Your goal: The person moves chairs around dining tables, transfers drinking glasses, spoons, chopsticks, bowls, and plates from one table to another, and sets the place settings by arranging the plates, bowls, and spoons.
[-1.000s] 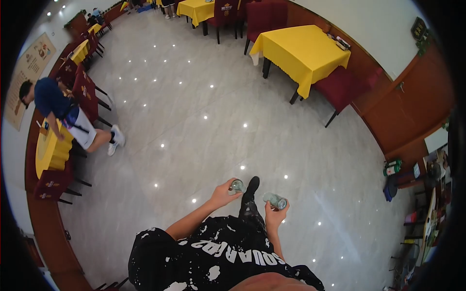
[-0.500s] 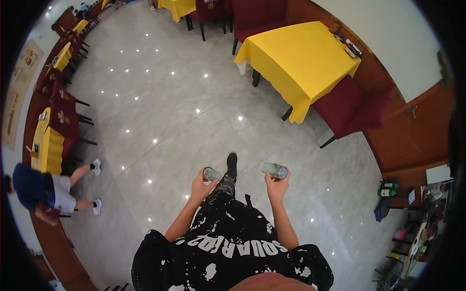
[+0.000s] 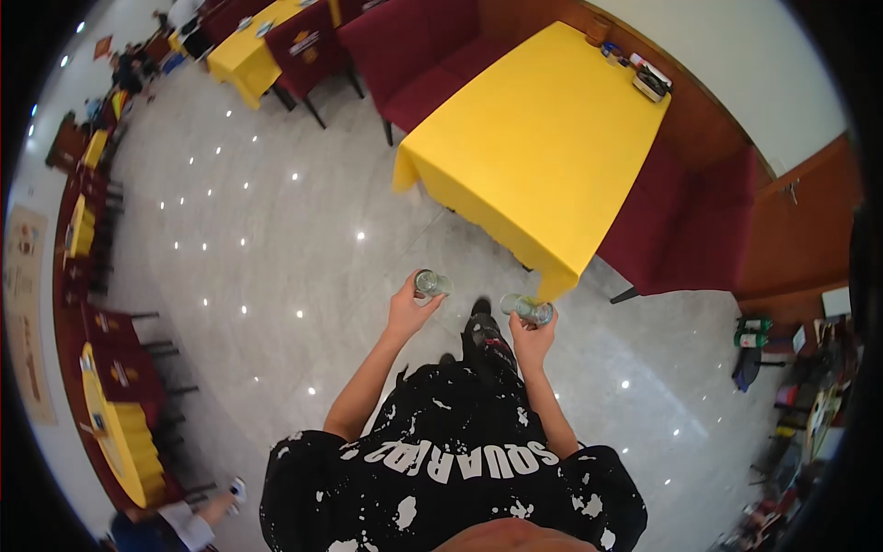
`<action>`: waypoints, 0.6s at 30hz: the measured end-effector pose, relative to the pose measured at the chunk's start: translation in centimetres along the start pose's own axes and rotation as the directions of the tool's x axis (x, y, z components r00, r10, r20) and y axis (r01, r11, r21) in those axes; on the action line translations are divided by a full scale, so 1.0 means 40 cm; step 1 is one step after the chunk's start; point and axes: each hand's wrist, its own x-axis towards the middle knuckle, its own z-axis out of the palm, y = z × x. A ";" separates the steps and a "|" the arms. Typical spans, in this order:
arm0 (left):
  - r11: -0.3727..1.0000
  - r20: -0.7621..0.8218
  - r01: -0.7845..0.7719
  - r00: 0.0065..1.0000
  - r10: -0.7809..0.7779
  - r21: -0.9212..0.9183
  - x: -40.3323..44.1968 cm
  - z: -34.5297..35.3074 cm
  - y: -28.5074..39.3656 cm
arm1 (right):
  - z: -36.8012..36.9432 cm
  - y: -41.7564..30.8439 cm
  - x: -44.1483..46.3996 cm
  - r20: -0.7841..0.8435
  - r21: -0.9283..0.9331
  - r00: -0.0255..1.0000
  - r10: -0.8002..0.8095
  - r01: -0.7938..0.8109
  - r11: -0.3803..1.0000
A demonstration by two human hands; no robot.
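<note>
In the head view my left hand (image 3: 406, 313) is closed around a small clear drinking glass (image 3: 430, 284), held tilted above the floor. My right hand (image 3: 532, 344) grips another clear glass (image 3: 525, 307), tipped with one end to the left; whether it is a single glass or a stack I cannot tell. Both hands are apart, in front of my black shirt. Just beyond the right hand is the near corner of a table with a yellow tablecloth (image 3: 529, 147).
Dark red chairs (image 3: 685, 225) and a red bench seat (image 3: 409, 64) flank the yellow table. A condiment holder (image 3: 651, 83) stands at its wall end. Along the left wall run more yellow tables (image 3: 120, 432). A person (image 3: 179, 526) is at the lower left. Cluttered shelves (image 3: 814, 405) stand at right.
I have stepped forward, so the yellow table is nearer and larger. Both hands still hold their glasses. The person on the left has slid down toward the lower edge of view.
</note>
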 end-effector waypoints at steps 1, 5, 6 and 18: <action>1.000 0.021 -0.019 1.000 0.020 -0.002 0.095 0.034 -0.005 | 0.048 0.022 0.076 -0.017 0.009 0.999 -0.035 0.035 0.999; 1.000 0.110 -0.017 0.994 0.016 0.006 0.429 0.154 -0.011 | 0.210 0.067 0.376 0.000 -0.061 0.999 -0.036 0.036 0.998; 1.000 0.115 -0.009 0.993 0.009 -0.002 0.512 0.189 -0.011 | 0.251 0.062 0.447 0.004 -0.078 1.000 -0.019 0.019 0.997; 0.986 0.333 -0.016 0.942 -0.041 0.167 1.235 0.381 -0.135 | 0.701 0.058 1.065 0.060 -0.338 0.993 0.105 -0.079 0.938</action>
